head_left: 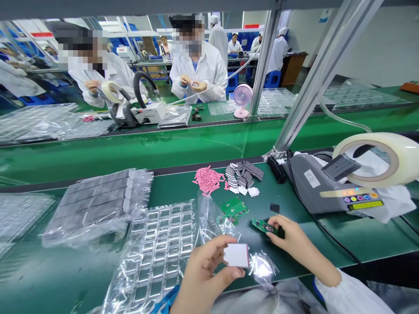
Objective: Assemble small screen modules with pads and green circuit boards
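Observation:
My left hand (201, 277) pinches a small flat white rectangular piece (236, 255) between thumb and fingers, held over a crinkled clear plastic bag (209, 218). My right hand (294, 242) grips one end of a narrow green circuit board (263, 226) just above the green table. Several more green boards (234, 207) lie in a small heap just beyond. A small black square (274, 207) rests on the table near the right hand.
A clear blister tray (160, 248) and a bagged stack of grey parts (94, 203) lie at left. Pink strips (207, 179) and striped tabs (244, 174) sit behind. A tape dispenser (330, 187) with a big tape roll (376, 159) stands right. Two co-workers in white coats work across the belt.

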Tool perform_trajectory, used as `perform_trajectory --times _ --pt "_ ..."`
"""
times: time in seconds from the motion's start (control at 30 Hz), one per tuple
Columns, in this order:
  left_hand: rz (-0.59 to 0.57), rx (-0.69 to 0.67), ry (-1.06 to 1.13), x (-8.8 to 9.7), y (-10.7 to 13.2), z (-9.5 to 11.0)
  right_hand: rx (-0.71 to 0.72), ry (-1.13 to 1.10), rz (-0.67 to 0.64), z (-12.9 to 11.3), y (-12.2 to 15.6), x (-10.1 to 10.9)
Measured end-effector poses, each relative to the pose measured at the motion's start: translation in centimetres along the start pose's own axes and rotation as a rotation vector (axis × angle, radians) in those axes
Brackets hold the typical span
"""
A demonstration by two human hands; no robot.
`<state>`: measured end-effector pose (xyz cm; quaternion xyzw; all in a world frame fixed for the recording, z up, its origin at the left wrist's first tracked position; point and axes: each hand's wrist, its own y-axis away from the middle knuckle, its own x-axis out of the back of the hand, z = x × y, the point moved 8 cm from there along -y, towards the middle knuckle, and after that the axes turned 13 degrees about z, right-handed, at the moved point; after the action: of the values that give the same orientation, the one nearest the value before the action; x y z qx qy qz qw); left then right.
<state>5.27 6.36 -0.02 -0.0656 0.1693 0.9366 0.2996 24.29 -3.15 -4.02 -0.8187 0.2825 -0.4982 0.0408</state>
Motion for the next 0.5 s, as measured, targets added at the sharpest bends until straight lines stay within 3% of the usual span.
perform_trajectory --times 0.13,0.17,0.23,0.3,0.37,0.5 --pt "-0.051 -0.099 -0.177 -0.8 0.5 1.1 0.077 -0.127 0.058 -5.9 -0.9 5.6" --pt "-0.059 -0.118 -0.222 -1.1 0.6 1.5 0.209 -0.175 0.079 -8.6 -0.9 7.1" --pt "-0.045 -0.189 -0.293 -1.5 0.8 2.8 0.36 -0.196 0.243 -12.7 -1.0 10.0" --pt "-0.004 -0.289 -0.337 -1.5 1.1 4.1 0.448 -0.203 0.212 -15.5 -1.0 10.5" --pt "0.013 -0.388 -0.351 -1.3 1.4 4.9 0.481 -0.199 0.17 -16.8 -1.0 10.1" --pt "-0.042 -0.53 -0.363 -1.3 2.1 5.5 0.424 -0.213 0.2 -16.6 -0.9 9.9"
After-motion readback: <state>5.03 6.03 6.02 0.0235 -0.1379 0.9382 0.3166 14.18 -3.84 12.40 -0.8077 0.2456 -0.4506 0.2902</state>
